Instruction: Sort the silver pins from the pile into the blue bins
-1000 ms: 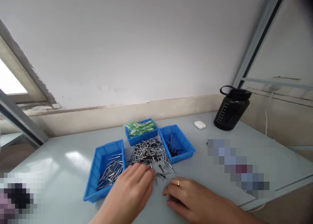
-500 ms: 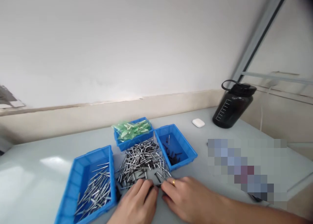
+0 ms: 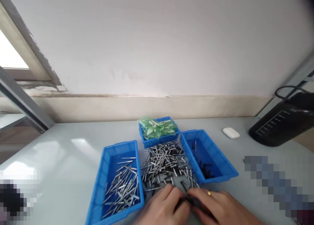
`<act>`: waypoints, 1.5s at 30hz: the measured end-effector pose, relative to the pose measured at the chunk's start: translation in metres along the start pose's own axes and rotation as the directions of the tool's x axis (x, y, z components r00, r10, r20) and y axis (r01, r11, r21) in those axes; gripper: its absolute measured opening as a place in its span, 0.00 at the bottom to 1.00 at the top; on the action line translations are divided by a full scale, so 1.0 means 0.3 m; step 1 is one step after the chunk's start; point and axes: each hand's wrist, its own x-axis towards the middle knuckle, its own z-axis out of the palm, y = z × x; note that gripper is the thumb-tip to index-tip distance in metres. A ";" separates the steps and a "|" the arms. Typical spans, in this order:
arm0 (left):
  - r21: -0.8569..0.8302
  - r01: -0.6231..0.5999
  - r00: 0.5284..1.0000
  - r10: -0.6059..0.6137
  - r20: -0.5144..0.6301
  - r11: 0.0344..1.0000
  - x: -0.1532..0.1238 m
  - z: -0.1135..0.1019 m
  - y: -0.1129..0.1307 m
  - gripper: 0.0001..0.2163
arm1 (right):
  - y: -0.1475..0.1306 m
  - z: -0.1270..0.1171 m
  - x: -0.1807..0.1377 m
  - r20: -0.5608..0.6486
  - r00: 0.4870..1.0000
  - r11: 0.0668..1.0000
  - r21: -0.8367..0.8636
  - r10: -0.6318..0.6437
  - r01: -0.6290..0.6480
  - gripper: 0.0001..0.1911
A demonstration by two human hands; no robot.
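Observation:
My left hand and my right hand meet at the front of the table, fingers bent and pinched. Between their fingertips is a small black piece, blurred and partly hidden. Just beyond them lies a heap of thin silver pins with black parts, looking like blind rivets. To the left, silver pins fill much of a long blue bin. A few short black pieces lie at the near end of the right blue bin.
Behind the heap, a small blue bin holds a green plastic bag of pale pieces. A white case and a black bottle stand at the right. A wall closes off the table's back edge.
My view has swung left, so the bins and hands appear further right. Both hands stay close together at the near edge of the heap, fingers still pinched.

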 end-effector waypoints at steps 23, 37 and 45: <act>0.004 0.193 0.980 -0.193 0.047 0.981 -0.007 -0.019 0.021 0.24 | -0.008 -0.055 0.007 -0.026 0.999 0.998 0.056 -0.026 0.028 0.06; -0.209 0.260 0.961 -0.232 0.149 0.943 0.010 -0.102 0.044 0.23 | -0.029 -0.070 0.045 -0.010 0.998 0.997 -0.051 -0.064 0.063 0.07; -0.279 0.164 0.984 -0.136 0.119 0.946 0.002 -0.100 0.046 0.17 | 0.004 -0.065 0.011 -0.029 0.998 0.989 0.133 -0.059 0.062 0.08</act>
